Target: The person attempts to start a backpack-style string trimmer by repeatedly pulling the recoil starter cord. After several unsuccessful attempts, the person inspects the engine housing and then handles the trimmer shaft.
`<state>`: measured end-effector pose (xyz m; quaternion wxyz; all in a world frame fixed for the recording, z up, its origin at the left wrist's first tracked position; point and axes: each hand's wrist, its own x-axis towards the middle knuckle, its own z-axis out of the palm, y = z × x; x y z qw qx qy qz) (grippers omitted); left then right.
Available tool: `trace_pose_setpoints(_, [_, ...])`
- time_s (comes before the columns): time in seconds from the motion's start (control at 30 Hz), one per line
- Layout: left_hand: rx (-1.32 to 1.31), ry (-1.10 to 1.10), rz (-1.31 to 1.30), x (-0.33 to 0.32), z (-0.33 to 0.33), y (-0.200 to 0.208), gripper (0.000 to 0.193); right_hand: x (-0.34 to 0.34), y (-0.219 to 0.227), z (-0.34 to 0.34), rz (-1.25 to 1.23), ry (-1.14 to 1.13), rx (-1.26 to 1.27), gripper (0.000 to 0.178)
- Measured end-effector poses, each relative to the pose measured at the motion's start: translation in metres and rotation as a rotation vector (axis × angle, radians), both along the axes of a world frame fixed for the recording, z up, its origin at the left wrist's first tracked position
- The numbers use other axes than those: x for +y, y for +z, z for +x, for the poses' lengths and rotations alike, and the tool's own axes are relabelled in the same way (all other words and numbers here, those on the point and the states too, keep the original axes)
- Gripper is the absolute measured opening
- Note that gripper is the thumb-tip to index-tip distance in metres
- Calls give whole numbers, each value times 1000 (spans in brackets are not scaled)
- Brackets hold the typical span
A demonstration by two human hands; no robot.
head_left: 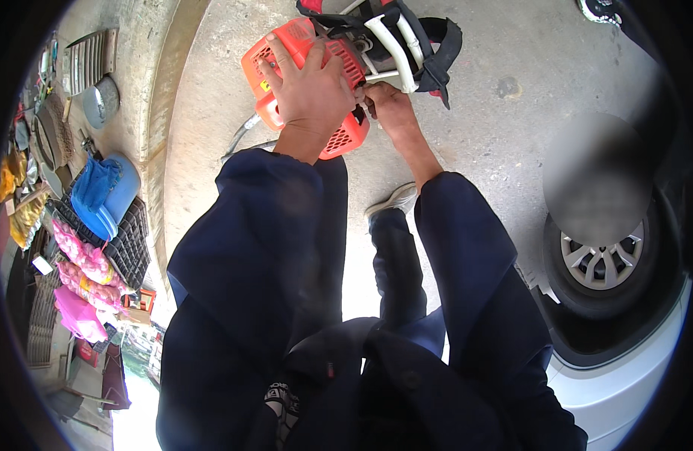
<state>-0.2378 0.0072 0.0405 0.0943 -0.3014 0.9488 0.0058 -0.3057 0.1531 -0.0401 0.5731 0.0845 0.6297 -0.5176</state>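
1. A concrete floor fills the upper middle of the frame, pale and mostly bare around the work.
2. A car sits at the lower right, with 1 wheel showing a silver rim just above the white body.
3. The person's dark blue sleeves run up from the lower edge toward the top centre, and a grey shoe shows between them.
4. An orange engine housing lies on the floor at the top centre, with a white tube handle and black straps just to its right.
5. The left hand lies flat on top of the housing, fingers spread and pressing down, not curled round anything.
6. The right hand is tucked at the housing's right side under the handle; whether its fingers pinch something there, I cannot tell.
7. Judging by this, steady downward pressure from the flat hand would keep the housing from shifting while the other works in close.
8. A blue bucket and pink bags sit at the left edge, well apart.
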Motion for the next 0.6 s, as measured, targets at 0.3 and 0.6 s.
trace_pose_setpoints(0.3, [103, -100, 53, -8, 7, 3, 19, -6, 5, -95, 10, 1303, 493, 34])
trace_pose_setpoints(0.6, [171, -68, 93, -14, -12, -7, 32, -53, 36, -133, 191, 1268, 566, 31])
